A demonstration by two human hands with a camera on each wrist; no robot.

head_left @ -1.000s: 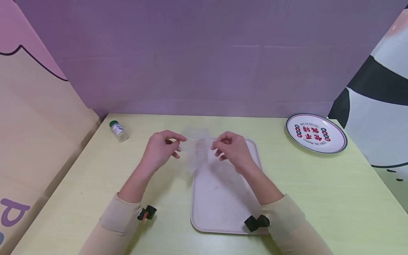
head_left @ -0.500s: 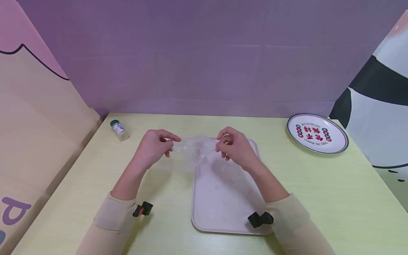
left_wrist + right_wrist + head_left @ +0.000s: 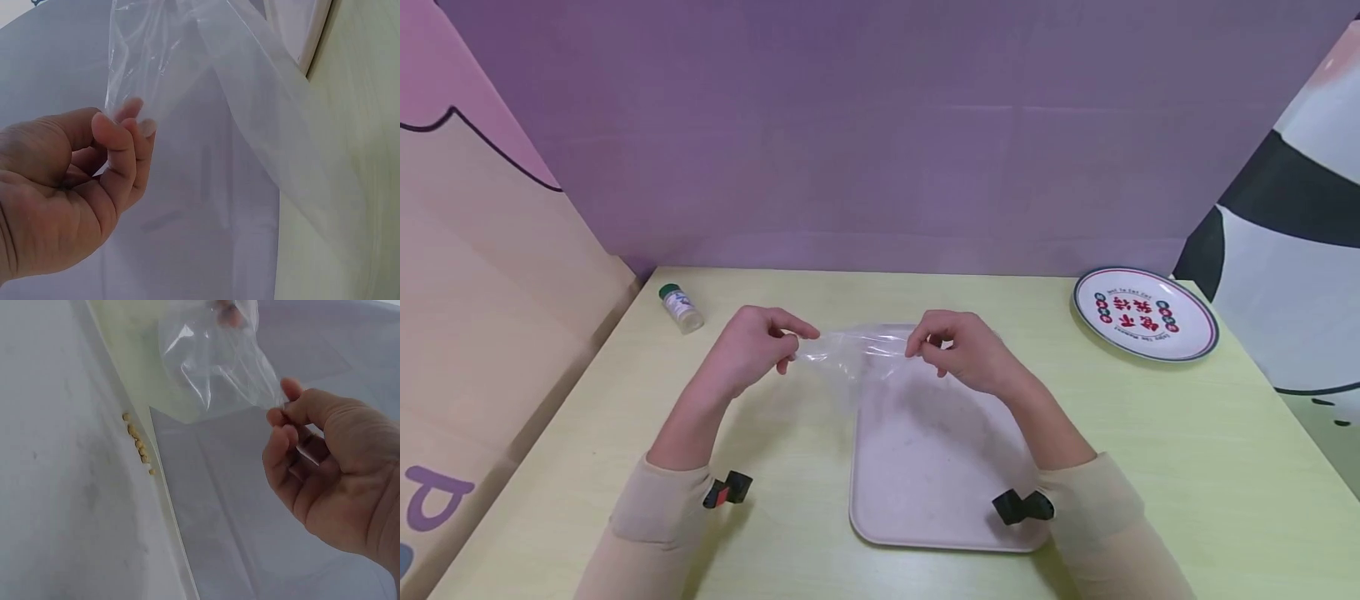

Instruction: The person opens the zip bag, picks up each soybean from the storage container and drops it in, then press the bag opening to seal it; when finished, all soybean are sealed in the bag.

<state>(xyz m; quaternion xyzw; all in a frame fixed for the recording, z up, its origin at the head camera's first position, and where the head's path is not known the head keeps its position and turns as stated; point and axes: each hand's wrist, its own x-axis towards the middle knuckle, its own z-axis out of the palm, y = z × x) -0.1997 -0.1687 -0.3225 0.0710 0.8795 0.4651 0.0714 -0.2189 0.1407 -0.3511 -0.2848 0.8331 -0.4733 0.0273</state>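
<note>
The left hand (image 3: 752, 348) and right hand (image 3: 966, 352) each pinch a clear plastic bag (image 3: 848, 350) in the fingers. I see it, from my remote post, stretched between them above the table (image 3: 782, 517) and the far-left corner of the tray (image 3: 943, 483). A small bottle (image 3: 681, 308) (green-capped) sits far left; a plate (image 3: 1146, 321), far right.
</note>
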